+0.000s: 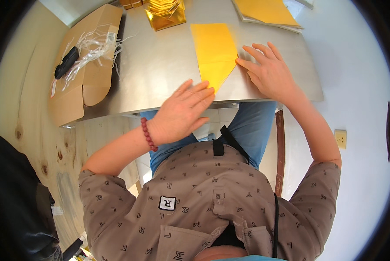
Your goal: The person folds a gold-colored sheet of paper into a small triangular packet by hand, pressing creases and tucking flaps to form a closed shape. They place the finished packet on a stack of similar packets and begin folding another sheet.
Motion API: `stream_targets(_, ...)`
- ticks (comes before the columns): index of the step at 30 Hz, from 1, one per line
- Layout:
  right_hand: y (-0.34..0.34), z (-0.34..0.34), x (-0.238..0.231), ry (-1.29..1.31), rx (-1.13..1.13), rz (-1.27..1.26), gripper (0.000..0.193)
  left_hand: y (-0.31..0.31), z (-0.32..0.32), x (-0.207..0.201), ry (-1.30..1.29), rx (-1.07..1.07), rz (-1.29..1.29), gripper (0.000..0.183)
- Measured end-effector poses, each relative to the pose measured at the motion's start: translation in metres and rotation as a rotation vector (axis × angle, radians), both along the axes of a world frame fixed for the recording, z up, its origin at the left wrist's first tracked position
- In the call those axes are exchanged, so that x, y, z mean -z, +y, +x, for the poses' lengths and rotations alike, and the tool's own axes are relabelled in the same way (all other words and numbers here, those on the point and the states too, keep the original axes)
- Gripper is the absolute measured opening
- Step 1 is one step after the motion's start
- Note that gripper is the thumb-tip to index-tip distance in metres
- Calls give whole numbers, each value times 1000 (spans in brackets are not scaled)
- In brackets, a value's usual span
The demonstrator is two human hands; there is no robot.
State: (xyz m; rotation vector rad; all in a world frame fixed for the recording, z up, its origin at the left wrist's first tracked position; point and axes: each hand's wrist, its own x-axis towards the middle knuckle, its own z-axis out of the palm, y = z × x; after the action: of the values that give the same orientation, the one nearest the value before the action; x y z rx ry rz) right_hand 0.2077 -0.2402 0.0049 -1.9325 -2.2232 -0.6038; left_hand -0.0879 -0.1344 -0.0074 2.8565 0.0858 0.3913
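Observation:
A yellow sheet of paper [215, 48] lies flat on the metal table, its near end folded to a point close to the front edge. My left hand [182, 108], with a dark red bead bracelet [148, 135] at the wrist, reaches over that edge. Its outstretched fingertips rest on the paper's pointed end. At the paper's right side, my right hand [269, 71] has its fingers spread, and one fingertip touches the folded corner. Neither hand grips anything.
Shiny gold folded pieces [166, 15] are piled at the table's far edge. A stack of yellow sheets [269, 12] lies at the far right. On the left, a cardboard piece [97, 85] carries white plastic strips [92, 50] and a black object [67, 62]. The wall [360, 87] stands close on the right.

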Motion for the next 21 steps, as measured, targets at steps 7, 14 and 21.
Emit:
stream_targets(7, 12, 11, 18, 461, 63, -40, 46, -34, 63, 12, -132, 77, 19, 54)
stream_targets(14, 9, 4, 46, 513, 238, 64, 74, -37, 64, 21, -120, 19, 0, 58)
stream_targets(21, 29, 13, 49, 399, 393, 45, 78, -41, 64, 22, -102, 23, -7, 66)
